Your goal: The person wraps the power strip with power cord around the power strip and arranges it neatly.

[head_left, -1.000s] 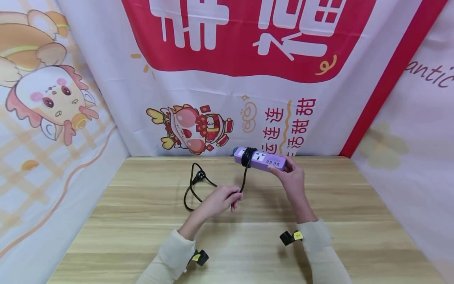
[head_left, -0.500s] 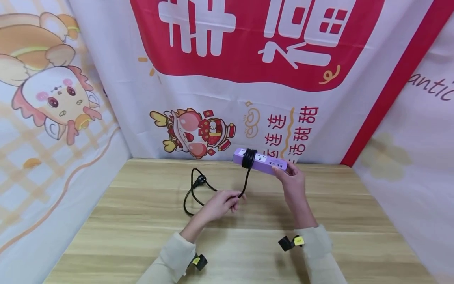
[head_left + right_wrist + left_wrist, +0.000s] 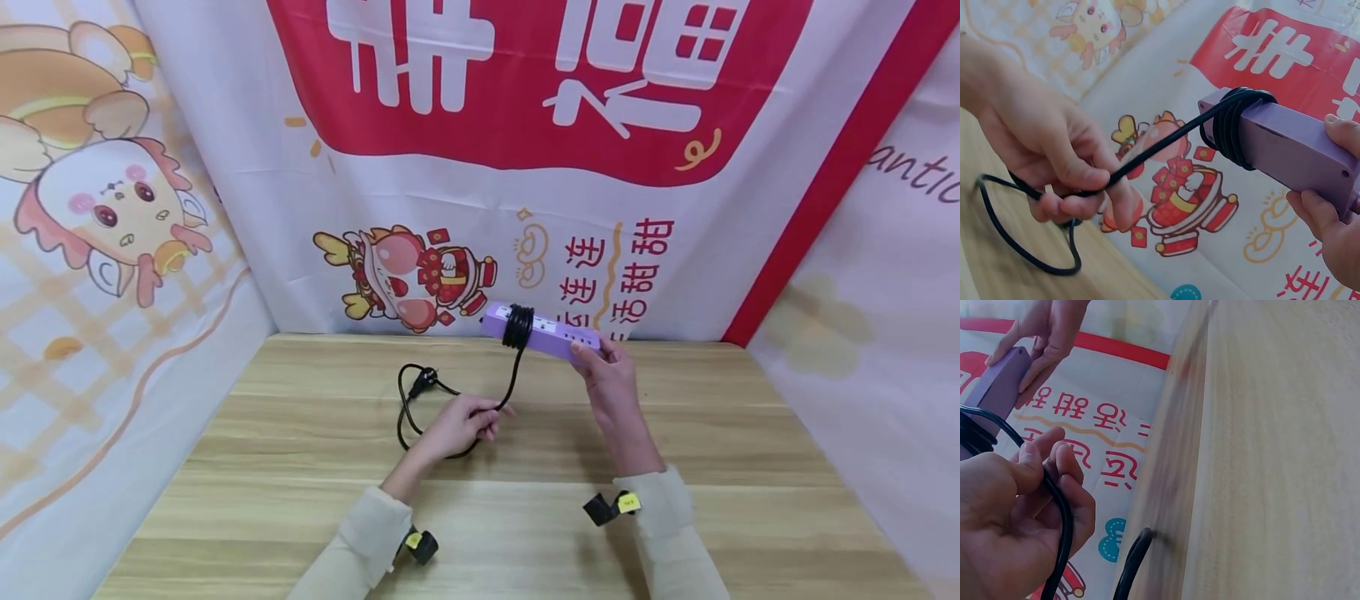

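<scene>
A purple power strip (image 3: 551, 337) is held up over the back of the table by my right hand (image 3: 611, 379), which grips its right end between thumb and fingers. Several turns of black cord (image 3: 518, 327) are wound round the strip near its left end. From there the cord runs down to my left hand (image 3: 463, 421), which pinches it between thumb and fingers; in the right wrist view this stretch of cord (image 3: 1166, 142) looks straight. Beyond the left hand the loose cord loops on the table, ending in a black plug (image 3: 426, 379).
A wood-grain table (image 3: 517, 533) lies under both hands. Behind it hangs a printed red and white cloth (image 3: 420, 192), close to the strip. Patterned cloths (image 3: 112, 333) stand at the left and right sides. Small black cameras (image 3: 423, 546) are strapped to both wrists.
The power strip has shifted slightly left and tilted, with its socket face turned differently. The loose cord loop now trails below my left hand. Both hands keep their holds.
</scene>
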Motion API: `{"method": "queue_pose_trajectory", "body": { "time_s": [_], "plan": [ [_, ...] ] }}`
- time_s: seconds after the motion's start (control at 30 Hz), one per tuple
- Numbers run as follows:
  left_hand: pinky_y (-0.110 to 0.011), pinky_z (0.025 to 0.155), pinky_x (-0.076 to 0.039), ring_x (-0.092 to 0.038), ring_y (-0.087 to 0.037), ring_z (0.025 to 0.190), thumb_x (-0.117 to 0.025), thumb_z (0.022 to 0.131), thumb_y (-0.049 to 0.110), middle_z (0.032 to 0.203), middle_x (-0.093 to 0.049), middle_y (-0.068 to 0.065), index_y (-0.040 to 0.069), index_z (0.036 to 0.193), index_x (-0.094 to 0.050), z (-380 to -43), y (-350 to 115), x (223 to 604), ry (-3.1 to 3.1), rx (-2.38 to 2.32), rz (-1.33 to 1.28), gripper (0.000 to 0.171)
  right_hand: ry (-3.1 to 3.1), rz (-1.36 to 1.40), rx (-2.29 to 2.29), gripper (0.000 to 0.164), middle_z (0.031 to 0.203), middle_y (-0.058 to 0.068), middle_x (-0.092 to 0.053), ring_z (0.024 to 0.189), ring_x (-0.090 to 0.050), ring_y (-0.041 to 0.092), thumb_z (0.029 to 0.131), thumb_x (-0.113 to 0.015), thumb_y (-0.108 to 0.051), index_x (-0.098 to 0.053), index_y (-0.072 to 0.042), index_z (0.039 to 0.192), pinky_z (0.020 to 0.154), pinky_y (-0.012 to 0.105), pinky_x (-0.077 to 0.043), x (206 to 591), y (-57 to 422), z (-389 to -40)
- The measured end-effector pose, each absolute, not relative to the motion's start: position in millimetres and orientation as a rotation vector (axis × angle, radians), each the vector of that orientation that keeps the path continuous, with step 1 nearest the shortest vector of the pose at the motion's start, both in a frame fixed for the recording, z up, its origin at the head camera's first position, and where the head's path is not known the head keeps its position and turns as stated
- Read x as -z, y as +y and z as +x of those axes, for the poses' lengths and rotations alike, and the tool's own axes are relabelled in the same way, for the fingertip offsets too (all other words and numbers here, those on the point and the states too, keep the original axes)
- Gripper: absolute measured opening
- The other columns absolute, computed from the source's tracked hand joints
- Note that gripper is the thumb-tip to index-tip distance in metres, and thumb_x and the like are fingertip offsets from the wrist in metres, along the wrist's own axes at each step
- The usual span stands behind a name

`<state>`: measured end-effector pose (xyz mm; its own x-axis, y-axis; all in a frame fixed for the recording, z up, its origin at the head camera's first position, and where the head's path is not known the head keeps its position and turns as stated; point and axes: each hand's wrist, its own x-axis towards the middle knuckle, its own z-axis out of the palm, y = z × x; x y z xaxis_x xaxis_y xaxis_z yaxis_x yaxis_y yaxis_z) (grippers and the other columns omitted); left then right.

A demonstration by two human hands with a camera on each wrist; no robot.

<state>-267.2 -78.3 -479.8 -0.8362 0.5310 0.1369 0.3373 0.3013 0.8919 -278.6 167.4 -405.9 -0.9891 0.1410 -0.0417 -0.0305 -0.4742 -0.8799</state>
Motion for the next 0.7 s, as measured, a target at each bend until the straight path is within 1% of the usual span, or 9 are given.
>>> {"method": "queue_pose_trajectory", "body": {
  "time_s": [0.1, 0.2, 0.3, 0.4, 0.47, 0.57, 0.63, 0.7],
  "plan": [
    [-0.045, 0.071, -0.059, -0.067, -0.020, 0.071, -0.051, 0.102, 0.004, 0.085, -0.069, -0.028, -0.004, 0.118, -0.069, -269, -80, 481, 2.364, -1.615, 0.735, 0.025, -1.537, -0.119, -2.646, 0.058, 0.110, 0.003, -0.061, 0.096, -0.066, 0.010, 0.091, -0.062, 0.007, -0.041, 0.007, 0.145, 0.094, 0.024, -0.054, 406, 165, -277],
    [-0.043, 0.069, -0.060, -0.066, -0.018, 0.071, -0.051, 0.102, 0.003, 0.087, -0.068, -0.031, -0.005, 0.118, -0.069, -269, -82, 482, 2.362, -1.645, 0.691, 0.025, -1.549, -0.089, -2.656, 0.057, 0.108, 0.002, -0.063, 0.094, -0.067, 0.010, 0.091, -0.060, 0.008, -0.040, 0.008, 0.144, 0.093, 0.024, -0.055, 406, 163, -274],
    [-0.034, 0.064, -0.059, -0.068, -0.021, 0.070, -0.051, 0.102, 0.005, 0.086, -0.069, -0.030, -0.004, 0.113, -0.071, -272, -83, 483, 2.386, -1.652, 0.667, 0.025, -1.602, -0.068, -2.644, 0.057, 0.109, 0.001, -0.062, 0.095, -0.067, 0.010, 0.090, -0.060, 0.009, -0.041, 0.007, 0.144, 0.092, 0.023, -0.055, 405, 163, -271],
    [-0.023, 0.057, -0.052, -0.065, -0.019, 0.065, -0.050, 0.103, 0.008, 0.081, -0.069, -0.026, -0.003, 0.106, -0.073, -274, -87, 484, 2.464, -1.603, 0.658, 0.025, -1.681, -0.018, -2.630, 0.059, 0.114, 0.002, -0.061, 0.098, -0.065, 0.010, 0.089, -0.061, 0.009, -0.042, 0.006, 0.145, 0.091, 0.022, -0.055, 403, 165, -268],
    [-0.018, 0.055, -0.046, -0.061, -0.013, 0.062, -0.050, 0.104, 0.010, 0.080, -0.069, -0.024, -0.003, 0.102, -0.073, -275, -89, 484, 2.495, -1.582, 0.635, 0.026, -1.737, 0.046, -2.622, 0.060, 0.116, 0.002, -0.060, 0.101, -0.064, 0.010, 0.088, -0.061, 0.010, -0.041, 0.007, 0.145, 0.090, 0.021, -0.055, 402, 167, -266],
    [-0.018, 0.055, -0.045, -0.055, -0.007, 0.062, -0.050, 0.104, 0.010, 0.080, -0.068, -0.024, -0.005, 0.100, -0.072, -277, -92, 483, 2.500, -1.587, 0.608, 0.027, -1.818, 0.197, -2.589, 0.060, 0.117, 0.003, -0.060, 0.104, -0.062, 0.011, 0.088, -0.061, 0.010, -0.041, 0.009, 0.144, 0.089, 0.021, -0.055, 400, 170, -263],
    [-0.021, 0.057, -0.048, -0.056, -0.007, 0.063, -0.051, 0.104, 0.010, 0.082, -0.068, -0.025, -0.007, 0.100, -0.072, -278, -94, 481, 2.484, -1.613, 0.580, 0.027, -1.857, 0.301, -2.561, 0.059, 0.117, 0.003, -0.062, 0.104, -0.063, 0.012, 0.086, -0.061, 0.011, -0.042, 0.011, 0.142, 0.089, 0.021, -0.055, 400, 173, -262],
    [-0.025, 0.060, -0.051, -0.059, -0.008, 0.064, -0.052, 0.103, 0.010, 0.083, -0.068, -0.025, -0.007, 0.099, -0.072, -278, -96, 479, 2.485, -1.628, 0.555, 0.026, -1.894, 0.400, -2.530, 0.056, 0.115, 0.003, -0.063, 0.102, -0.063, 0.012, 0.084, -0.062, 0.012, -0.048, 0.010, 0.139, 0.087, 0.021, -0.056, 401, 176, -262]
  ]
}}
